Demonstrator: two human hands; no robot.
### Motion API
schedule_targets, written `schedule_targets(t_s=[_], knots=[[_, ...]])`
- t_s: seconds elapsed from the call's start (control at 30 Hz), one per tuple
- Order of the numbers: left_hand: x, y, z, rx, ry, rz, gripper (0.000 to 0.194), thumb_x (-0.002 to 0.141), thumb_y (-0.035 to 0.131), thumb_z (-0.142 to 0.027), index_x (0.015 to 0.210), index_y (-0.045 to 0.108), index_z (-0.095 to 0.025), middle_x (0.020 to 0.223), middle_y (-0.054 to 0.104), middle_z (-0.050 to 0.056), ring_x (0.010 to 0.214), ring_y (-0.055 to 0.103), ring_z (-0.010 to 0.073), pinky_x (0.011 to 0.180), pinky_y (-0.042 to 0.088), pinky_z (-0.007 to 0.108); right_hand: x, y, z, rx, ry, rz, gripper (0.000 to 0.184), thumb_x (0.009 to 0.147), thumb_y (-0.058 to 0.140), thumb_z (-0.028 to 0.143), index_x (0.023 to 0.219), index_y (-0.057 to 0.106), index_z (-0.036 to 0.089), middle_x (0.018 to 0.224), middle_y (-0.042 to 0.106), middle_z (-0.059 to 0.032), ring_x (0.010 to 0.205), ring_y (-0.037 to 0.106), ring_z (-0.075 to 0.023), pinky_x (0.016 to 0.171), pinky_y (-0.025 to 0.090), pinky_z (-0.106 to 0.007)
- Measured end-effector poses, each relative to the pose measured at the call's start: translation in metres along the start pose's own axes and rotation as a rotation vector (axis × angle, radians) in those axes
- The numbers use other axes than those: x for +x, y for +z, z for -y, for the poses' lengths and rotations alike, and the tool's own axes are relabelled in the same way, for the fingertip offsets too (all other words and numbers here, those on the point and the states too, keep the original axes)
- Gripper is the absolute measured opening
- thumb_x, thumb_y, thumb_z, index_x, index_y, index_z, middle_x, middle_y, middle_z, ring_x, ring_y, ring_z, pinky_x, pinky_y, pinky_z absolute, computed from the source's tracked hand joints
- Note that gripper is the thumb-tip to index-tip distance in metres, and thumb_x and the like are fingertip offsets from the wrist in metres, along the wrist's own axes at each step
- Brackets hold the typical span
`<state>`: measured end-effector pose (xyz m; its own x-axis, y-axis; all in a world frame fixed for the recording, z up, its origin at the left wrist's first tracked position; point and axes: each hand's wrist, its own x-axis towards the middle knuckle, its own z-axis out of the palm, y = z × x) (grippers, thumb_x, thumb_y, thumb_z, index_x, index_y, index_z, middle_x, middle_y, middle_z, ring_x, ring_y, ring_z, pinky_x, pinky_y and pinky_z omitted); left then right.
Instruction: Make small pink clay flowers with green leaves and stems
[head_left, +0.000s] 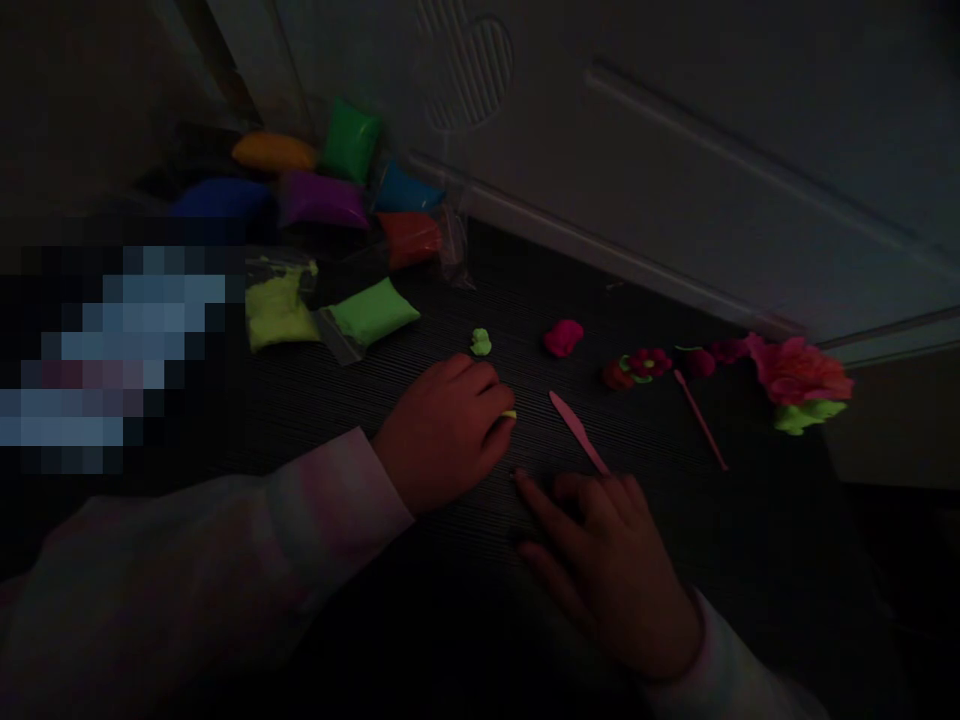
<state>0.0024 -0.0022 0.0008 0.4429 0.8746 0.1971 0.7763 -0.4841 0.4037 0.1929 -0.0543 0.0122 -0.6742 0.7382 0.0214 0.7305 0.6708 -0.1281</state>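
In dim light, a person's bare right hand [615,570] is nearest, palm down at the handle end of a pink plastic knife [577,432]; its thumb and forefinger are spread wide with nothing visible between them. Whether its other fingers touch the knife, one cannot tell. Left of the knife, the left hand [446,435] is closed in a narrow pinch on a small yellow piece [509,413], mostly hidden by the fingers, just above the dark table [465,560].

Beyond the knife's tip lie a small green lump [481,342], to its left, and a magenta lump [562,338]. Right of the knife are a small modelled flower [649,364], a thin pink stick [701,420] and a large pink flower [806,375]. Far left of the knife sits a light green packet [379,312], with more colourful packets [326,200] behind.

The yellow piece looks soft: too firm a pinch could flatten it, too loose a one drop it. A careless sweep of the right hand could knock the knife into the magenta lump and dent it.
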Motion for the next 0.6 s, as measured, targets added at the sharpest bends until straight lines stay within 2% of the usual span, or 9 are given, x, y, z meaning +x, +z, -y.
schedule_targets(t_s=[0.07, 0.2, 0.3, 0.43, 0.53, 0.6], knots=[[0.0, 0.0001, 0.0001, 0.002, -0.001, 0.007, 0.019, 0.082, 0.043, -0.025, 0.084, 0.06, -0.015, 0.086, 0.056, 0.007, 0.085, 0.048, 0.0204, 0.076, 0.04, 0.035, 0.0, 0.0, -0.0001, 0.009, -0.033, 0.016, 0.04, 0.081, 0.047, 0.037, 0.119, 0.049, 0.026, 0.087, 0.052, -0.0053, 0.075, 0.043, -0.019, 0.068, 0.033, -0.038], [-0.0003, 0.0001, 0.0004, 0.002, 0.003, 0.004, 0.019, 0.082, 0.043, -0.025, 0.084, 0.059, -0.015, 0.086, 0.056, 0.007, 0.086, 0.048, 0.0204, 0.076, 0.04, 0.035, -0.0008, -0.0001, -0.0002, -0.012, 0.014, 0.013, 0.042, 0.081, 0.046, 0.038, 0.12, 0.048, 0.022, 0.088, 0.051, -0.0068, 0.077, 0.043, -0.0195, 0.068, 0.033, -0.037], [-0.0001, -0.0005, -0.0001, 0.0, -0.001, 0.014, 0.02, 0.082, 0.042, -0.024, 0.084, 0.059, -0.015, 0.086, 0.056, 0.007, 0.086, 0.047, 0.0204, 0.076, 0.04, 0.035, -0.0015, -0.0004, -0.0003, 0.015, -0.055, 0.038, 0.041, 0.081, 0.045, 0.039, 0.12, 0.047, 0.026, 0.09, 0.051, -0.0053, 0.078, 0.043, -0.0193, 0.07, 0.033, -0.038], [0.0006, -0.001, -0.0007, -0.003, -0.007, 0.016, 0.02, 0.082, 0.042, -0.025, 0.085, 0.059, -0.015, 0.086, 0.056, 0.007, 0.086, 0.047, 0.0204, 0.076, 0.04, 0.035, -0.0019, -0.0013, -0.001, -0.025, 0.005, 0.02, 0.046, 0.081, 0.045, 0.041, 0.122, 0.046, 0.021, 0.091, 0.051, -0.0074, 0.078, 0.042, -0.0198, 0.069, 0.033, -0.037], [0.0008, -0.0009, -0.0005, -0.003, -0.004, 0.015, 0.02, 0.082, 0.042, -0.024, 0.085, 0.059, -0.015, 0.086, 0.056, 0.007, 0.086, 0.047, 0.0202, 0.076, 0.04, 0.036, -0.0017, -0.0017, -0.0008, -0.024, -0.047, 0.029, 0.043, 0.081, 0.044, 0.042, 0.121, 0.047, 0.026, 0.09, 0.051, -0.0056, 0.077, 0.043, -0.0191, 0.07, 0.032, -0.038], [0.0009, -0.0008, -0.0003, -0.004, -0.003, 0.012, 0.02, 0.082, 0.042, -0.024, 0.084, 0.059, -0.014, 0.086, 0.056, 0.007, 0.085, 0.048, 0.0201, 0.076, 0.04, 0.035, -0.0013, -0.0017, -0.0004, -0.039, -0.003, 0.015, 0.043, 0.081, 0.044, 0.043, 0.12, 0.048, 0.025, 0.09, 0.051, -0.0064, 0.078, 0.043, -0.0196, 0.07, 0.032, -0.038]])
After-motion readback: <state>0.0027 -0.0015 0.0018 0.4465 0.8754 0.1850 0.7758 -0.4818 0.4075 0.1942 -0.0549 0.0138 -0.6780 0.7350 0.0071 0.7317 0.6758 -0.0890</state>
